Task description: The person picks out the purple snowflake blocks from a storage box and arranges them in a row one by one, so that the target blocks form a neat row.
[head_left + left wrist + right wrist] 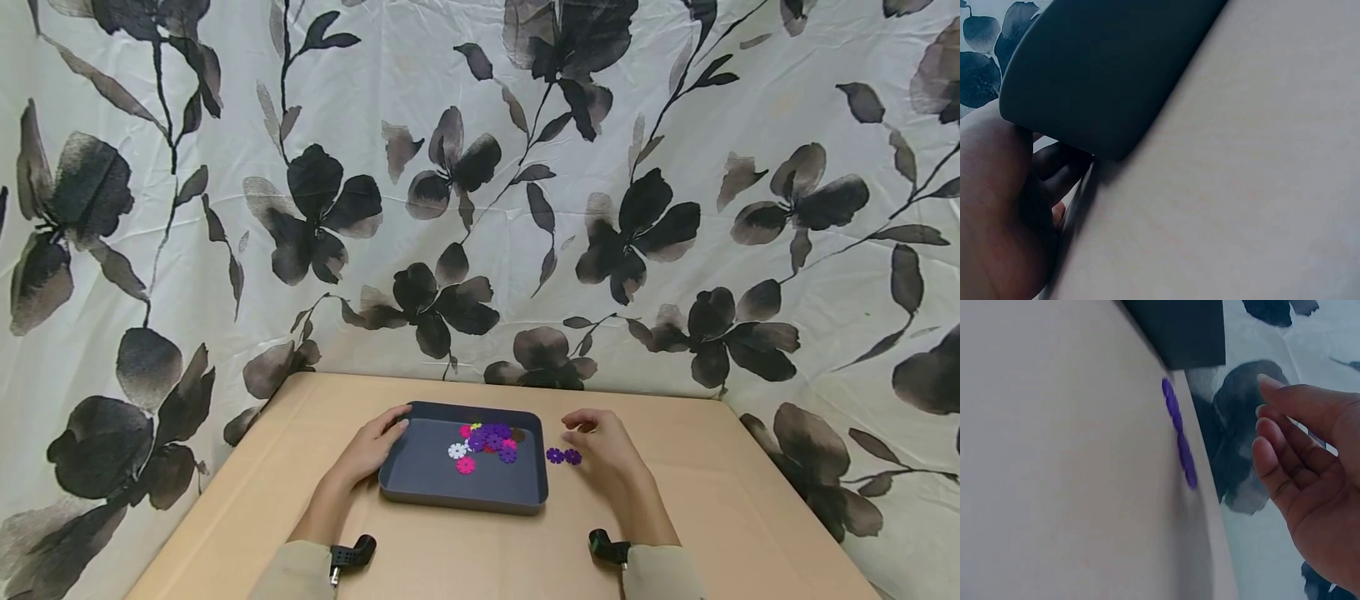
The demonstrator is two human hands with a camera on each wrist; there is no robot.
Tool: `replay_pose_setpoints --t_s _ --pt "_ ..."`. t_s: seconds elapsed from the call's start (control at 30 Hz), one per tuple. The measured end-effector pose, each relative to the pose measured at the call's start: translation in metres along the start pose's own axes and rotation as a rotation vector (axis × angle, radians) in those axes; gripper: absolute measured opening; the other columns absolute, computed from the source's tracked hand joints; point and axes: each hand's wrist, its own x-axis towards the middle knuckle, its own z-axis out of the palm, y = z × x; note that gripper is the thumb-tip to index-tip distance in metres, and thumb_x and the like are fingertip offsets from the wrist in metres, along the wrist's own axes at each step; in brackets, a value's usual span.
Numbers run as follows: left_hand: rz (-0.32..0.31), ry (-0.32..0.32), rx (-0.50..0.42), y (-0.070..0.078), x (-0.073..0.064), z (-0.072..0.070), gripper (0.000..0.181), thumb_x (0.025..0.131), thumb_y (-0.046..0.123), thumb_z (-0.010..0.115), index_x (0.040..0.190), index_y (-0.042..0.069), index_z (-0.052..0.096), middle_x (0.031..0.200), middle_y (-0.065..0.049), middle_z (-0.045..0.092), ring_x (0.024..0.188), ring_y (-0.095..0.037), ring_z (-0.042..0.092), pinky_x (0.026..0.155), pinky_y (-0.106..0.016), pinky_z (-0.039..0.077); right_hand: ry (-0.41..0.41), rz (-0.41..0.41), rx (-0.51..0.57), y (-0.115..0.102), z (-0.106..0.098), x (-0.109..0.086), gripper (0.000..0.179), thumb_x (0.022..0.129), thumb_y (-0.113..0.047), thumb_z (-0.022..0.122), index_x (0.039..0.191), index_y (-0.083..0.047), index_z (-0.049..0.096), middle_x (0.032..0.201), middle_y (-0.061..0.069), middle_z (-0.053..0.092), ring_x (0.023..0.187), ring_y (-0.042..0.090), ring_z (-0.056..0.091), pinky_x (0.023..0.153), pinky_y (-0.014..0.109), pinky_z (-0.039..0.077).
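A dark grey rectangular tray lies on the table, its side also large in the left wrist view. My left hand grips the tray's left edge, the thumb at the rim and the fingers partly hidden behind it in the left wrist view. Inside the tray is a loose pile of flower-shaped discs, mostly purple, with pink, white and yellow ones. Two purple flower discs lie on the table by the tray's right side. My right hand hovers beside them, fingers loosely bent, holding nothing.
A light tan table extends around the tray. Behind it hangs a white cloth printed with dark flowers, close along the table's back edge. A black wrist camera sits on the right forearm, another on the left.
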Motion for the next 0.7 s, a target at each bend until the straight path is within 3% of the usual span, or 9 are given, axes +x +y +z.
replay_pose_setpoints --t_s 0.2,0.37,0.53,0.7 --pt "0.0 0.005 0.007 -0.001 0.001 0.0 0.047 0.111 0.035 0.049 0.157 0.022 0.048 0.165 -0.012 0.042 0.156 -0.038 0.032 0.127 -0.061 0.025 0.02 -0.076 0.053 -0.015 0.006 0.003 0.028 0.088 -0.007 0.083 0.115 -0.002 0.076 0.109 0.02 0.075 0.089 0.019 0.068 0.077 0.02 0.057" --pt "-0.003 0.006 0.008 0.0 0.001 0.0 0.047 0.111 0.035 0.049 0.157 0.022 0.048 0.164 -0.013 0.043 0.156 -0.039 0.032 0.127 -0.061 0.025 0.01 -0.139 0.114 -0.026 0.012 0.004 0.03 0.089 -0.003 0.08 0.119 0.0 0.074 0.113 0.02 0.075 0.103 0.033 0.073 0.087 0.02 0.059" --pt "-0.001 0.004 0.012 0.0 0.001 -0.001 0.047 0.111 0.035 0.049 0.157 0.022 0.048 0.164 -0.013 0.043 0.156 -0.039 0.032 0.127 -0.061 0.025 -0.077 -0.162 0.152 -0.039 0.026 0.004 0.031 0.089 -0.003 0.08 0.119 -0.002 0.074 0.121 0.025 0.071 0.112 0.045 0.069 0.092 0.027 0.061" --pt "0.0 0.009 0.015 -0.001 0.0 0.0 0.047 0.111 0.035 0.049 0.157 0.022 0.048 0.164 -0.013 0.043 0.156 -0.039 0.033 0.127 -0.061 0.025 -0.153 -0.206 0.111 -0.047 0.046 0.006 0.026 0.089 -0.005 0.081 0.114 -0.004 0.076 0.12 0.023 0.07 0.109 0.044 0.069 0.092 0.034 0.062"
